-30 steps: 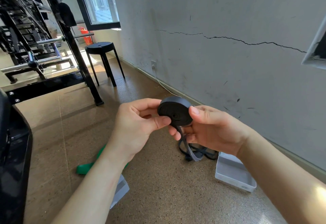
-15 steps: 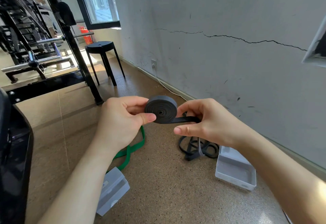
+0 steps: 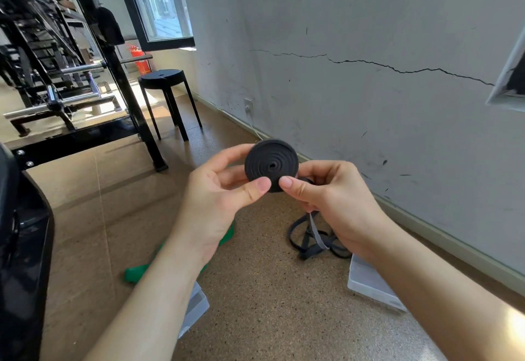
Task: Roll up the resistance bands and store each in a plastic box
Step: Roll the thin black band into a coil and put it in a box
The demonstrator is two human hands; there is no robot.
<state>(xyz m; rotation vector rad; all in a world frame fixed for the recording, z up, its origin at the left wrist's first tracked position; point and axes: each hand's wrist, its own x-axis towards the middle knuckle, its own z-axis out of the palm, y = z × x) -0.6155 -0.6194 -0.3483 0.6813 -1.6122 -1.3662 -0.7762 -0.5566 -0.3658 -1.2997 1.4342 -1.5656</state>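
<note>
A black resistance band, wound into a tight spiral roll (image 3: 271, 163), is held up in mid-air in front of me. My left hand (image 3: 218, 201) pinches the roll from the left, thumb on its face. My right hand (image 3: 332, 198) pinches it from the right, thumb on the lower edge. The unrolled tail of the band hangs below my right hand to a loose heap (image 3: 309, 240) on the floor. A green band (image 3: 136, 272) lies on the floor, mostly hidden by my left forearm. One clear plastic box (image 3: 369, 284) sits at the right, another (image 3: 196, 304) under my left forearm.
A grey cracked wall (image 3: 369, 76) runs along the right with a skirting board. A black stool (image 3: 167, 96) stands by the wall further back. A black weight rack (image 3: 85, 91) fills the left background, and a black machine part (image 3: 22, 247) borders the left edge.
The roll has turned so its spiral face points toward me. My right hand has come closer to the roll, and both hands have shifted slightly right. The roll looks a little larger.
</note>
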